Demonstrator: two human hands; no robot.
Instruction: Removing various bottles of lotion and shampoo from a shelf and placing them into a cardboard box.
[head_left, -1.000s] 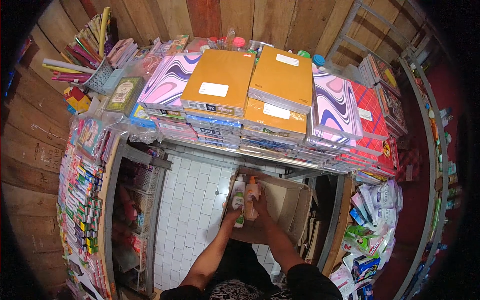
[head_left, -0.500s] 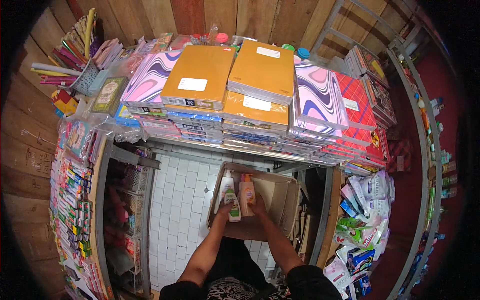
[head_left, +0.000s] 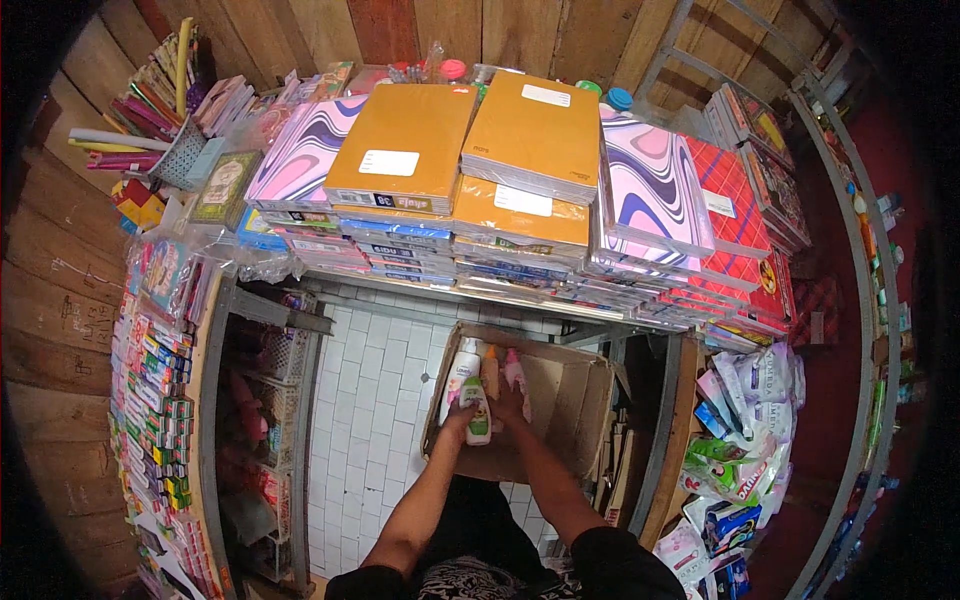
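Note:
A cardboard box (head_left: 570,400) stands low in front of me with several lotion bottles at its left side. My left hand (head_left: 461,417) is closed on a white bottle with a green label (head_left: 477,420), which leans toward me. Behind it stands a white pump bottle (head_left: 464,362). An orange bottle (head_left: 491,370) is between that one and a pink bottle (head_left: 515,372). My right hand (head_left: 508,407) is closed around the lower part of the pink bottle; its fingertips are partly hidden.
Wrapped notebooks (head_left: 400,145) are stacked on the shelf beyond the box. Small cartons (head_left: 165,400) line the left shelf, and plastic packs (head_left: 740,450) lie on the right one. Metal posts (head_left: 660,430) flank the box. White tiles (head_left: 360,400) cover the floor.
A pink bottle now shows at my right hand, to the right of the orange bottle. The orange bottle stands closer to the white pump bottle. My left hand keeps the green-labelled bottle.

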